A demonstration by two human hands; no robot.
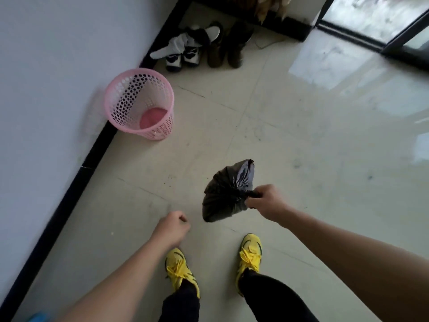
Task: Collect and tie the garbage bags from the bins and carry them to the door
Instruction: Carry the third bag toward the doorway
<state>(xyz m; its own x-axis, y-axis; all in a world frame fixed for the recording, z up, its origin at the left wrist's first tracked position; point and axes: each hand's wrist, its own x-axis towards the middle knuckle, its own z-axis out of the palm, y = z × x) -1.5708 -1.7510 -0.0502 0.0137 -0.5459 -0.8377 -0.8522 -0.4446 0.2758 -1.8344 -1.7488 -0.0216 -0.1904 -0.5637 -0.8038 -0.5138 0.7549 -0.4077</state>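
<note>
So my right grip [264,202] is clenched around the twisted neck of the black garbage bag [220,196], which hangs from it over the tiled floor [301,135], just ahead of my yellow sneakers [181,268]. Left grip [173,226] is curled into a fist, nothing in it. The pink bin [139,103] stands by the wall [46,66], its pink bottom showing, some shoes [185,49] beyond it.

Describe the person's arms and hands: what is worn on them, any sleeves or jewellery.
The left hand and right hand are bare: no gloves, rings or watch show. The left forearm and right forearm are bare too, no sleeve within the frame. Lower down, dark trousers and yellow laced shoes.
</note>
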